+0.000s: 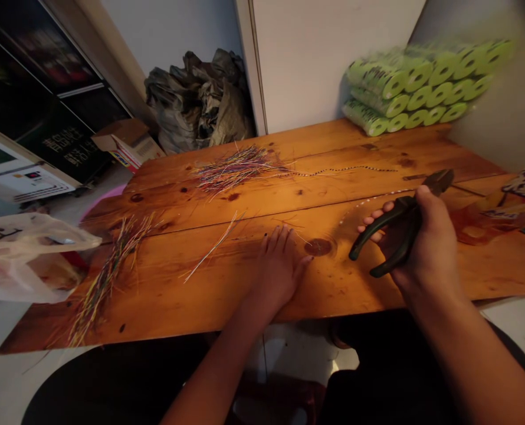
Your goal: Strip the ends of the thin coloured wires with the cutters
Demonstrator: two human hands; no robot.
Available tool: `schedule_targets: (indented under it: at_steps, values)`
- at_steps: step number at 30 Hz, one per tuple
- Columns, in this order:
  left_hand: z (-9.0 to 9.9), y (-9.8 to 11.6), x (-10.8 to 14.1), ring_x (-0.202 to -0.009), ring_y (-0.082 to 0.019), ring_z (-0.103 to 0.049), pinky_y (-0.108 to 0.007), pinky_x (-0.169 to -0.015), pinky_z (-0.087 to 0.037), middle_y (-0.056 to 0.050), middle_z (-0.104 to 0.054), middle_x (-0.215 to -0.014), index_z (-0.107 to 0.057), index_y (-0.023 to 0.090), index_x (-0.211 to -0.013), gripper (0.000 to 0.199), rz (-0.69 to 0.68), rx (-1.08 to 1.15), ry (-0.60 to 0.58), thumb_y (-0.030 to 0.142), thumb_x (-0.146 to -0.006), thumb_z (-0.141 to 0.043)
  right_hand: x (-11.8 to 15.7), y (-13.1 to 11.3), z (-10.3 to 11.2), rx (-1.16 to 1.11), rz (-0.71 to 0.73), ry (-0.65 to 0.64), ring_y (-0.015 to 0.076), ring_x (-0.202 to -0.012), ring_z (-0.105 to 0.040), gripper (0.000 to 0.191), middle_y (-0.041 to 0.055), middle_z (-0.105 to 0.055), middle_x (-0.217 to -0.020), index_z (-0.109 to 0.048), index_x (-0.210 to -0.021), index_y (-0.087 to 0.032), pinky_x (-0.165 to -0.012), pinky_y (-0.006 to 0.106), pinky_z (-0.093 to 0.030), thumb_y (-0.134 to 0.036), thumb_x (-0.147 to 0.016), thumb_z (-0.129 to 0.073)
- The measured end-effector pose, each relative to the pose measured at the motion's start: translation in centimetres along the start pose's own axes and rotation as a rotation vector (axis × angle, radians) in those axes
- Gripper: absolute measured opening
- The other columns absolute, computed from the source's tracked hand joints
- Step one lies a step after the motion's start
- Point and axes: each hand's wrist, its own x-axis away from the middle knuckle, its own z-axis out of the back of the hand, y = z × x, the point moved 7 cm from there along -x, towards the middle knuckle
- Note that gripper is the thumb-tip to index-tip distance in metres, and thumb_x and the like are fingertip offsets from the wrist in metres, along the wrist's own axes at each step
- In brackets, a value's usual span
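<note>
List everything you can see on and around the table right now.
wooden table: one, orange-brown, under the hands
thin wires: three loose bunches, multicoloured, on the table at far, left and centre
beaded strand: one, dark and pale, far side of the table
green rolls: many, lime green, stacked at the far right corner
crumpled sack: one, grey, against the wall
cardboard box: one, brown, beyond the table's left end
plastic bag: one, white, at the left
printed packet: one, yellow and red, at the table's right end
pliers: one pair, black, in the right hand
left hand: one, flat on the table
right hand: one, gripping the pliers
</note>
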Motion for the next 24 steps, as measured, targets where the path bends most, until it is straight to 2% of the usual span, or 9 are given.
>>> schedule_targets:
  at_steps: [4, 8, 11, 14, 16, 18, 20, 24]
  values:
    - [0.1, 0.3, -0.1, -0.137, -0.027, -0.025, -0.047, -0.112, -0.02, -0.014, -0.033, -0.146, -0.036, 0.008, -0.136, 0.06, -0.012, 0.015, -0.007, 0.047, -0.091, -0.029, 0.0, 0.4, -0.2, -0.028, -0.048, 0.006, 0.0142, -0.054, -0.06, 0.035, 0.0002, -0.055, -0.062, -0.057, -0.062, -0.019, -0.056, 0.029, -0.055, -0.042, -0.086, -0.046]
    - [0.3, -0.1, -0.1, -0.137, -0.026, -0.026, -0.047, -0.113, -0.019, -0.014, -0.034, -0.146, -0.038, 0.009, -0.135, 0.057, 0.001, 0.122, 0.02, 0.045, -0.091, -0.035, -0.1, 0.7, -0.3, -0.016, -0.06, -0.004, 0.015, -0.057, -0.061, 0.036, 0.0004, -0.055, -0.061, -0.057, -0.061, -0.019, -0.055, 0.027, -0.055, -0.044, -0.085, -0.047]
    - [0.9, -1.3, -0.4, -0.135, -0.022, -0.031, -0.045, -0.113, -0.021, -0.011, -0.039, -0.144, -0.043, 0.016, -0.133, 0.05, 0.034, 0.376, 0.088, 0.042, -0.091, -0.037, -0.3, 0.9, -0.2, -0.013, -0.044, -0.008, 0.0144, -0.057, -0.061, 0.035, -0.0004, -0.055, -0.059, -0.056, -0.062, -0.02, -0.053, 0.026, -0.055, -0.046, -0.084, -0.049]
    - [1.7, -4.0, -0.5, -0.13, -0.019, -0.041, -0.042, -0.111, -0.027, -0.008, -0.05, -0.136, -0.052, 0.021, -0.124, 0.042, 0.172, 0.745, 0.244, 0.041, -0.092, -0.034, -0.4, 1.2, 0.0, -0.013, -0.043, 0.012, 0.0128, -0.053, -0.06, 0.036, -0.0008, -0.055, -0.058, -0.056, -0.062, -0.019, -0.05, 0.023, -0.055, -0.046, -0.085, -0.049]
    - [1.8, -5.6, -0.5, -0.127, -0.019, -0.044, -0.041, -0.108, -0.032, -0.008, -0.053, -0.132, -0.056, 0.021, -0.118, 0.04, 0.241, 0.987, 0.332, 0.041, -0.092, -0.034, -0.5, 1.6, 0.0, -0.023, -0.061, 0.016, 0.0118, -0.051, -0.059, 0.036, -0.0012, -0.055, -0.057, -0.055, -0.062, -0.019, -0.049, 0.023, -0.055, -0.046, -0.085, -0.05]
    - [1.6, -6.3, -0.7, -0.127, -0.019, -0.045, -0.038, -0.106, -0.035, -0.009, -0.054, -0.132, -0.059, 0.02, -0.114, 0.038, 0.244, 1.174, 0.36, 0.04, -0.091, -0.035, -0.6, 2.0, -0.2, -0.041, -0.094, -0.009, 0.0115, -0.05, -0.059, 0.036, -0.0013, -0.056, -0.057, -0.053, -0.061, -0.019, -0.05, 0.023, -0.056, -0.047, -0.084, -0.052]
    - [1.5, -6.7, -1.1, -0.124, -0.019, -0.048, -0.037, -0.105, -0.037, -0.01, -0.056, -0.13, -0.06, 0.018, -0.109, 0.036, 0.231, 1.262, 0.361, 0.037, -0.091, -0.037, -0.7, 2.3, -0.4, -0.041, -0.104, -0.027, 0.0118, -0.05, -0.059, 0.036, -0.0014, -0.055, -0.055, -0.052, -0.062, -0.019, -0.05, 0.023, -0.056, -0.048, -0.083, -0.053]
    - [1.8, -7.4, -1.1, -0.114, -0.019, -0.057, -0.038, -0.102, -0.039, -0.013, -0.061, -0.122, -0.063, 0.015, -0.102, 0.033, 0.236, 1.268, 0.403, 0.037, -0.088, -0.042, -0.6, 3.0, -0.6, -0.032, -0.118, -0.058, 0.0115, -0.048, -0.059, 0.037, -0.0014, -0.055, -0.052, -0.051, -0.063, -0.018, -0.047, 0.022, -0.055, -0.047, -0.086, -0.049]
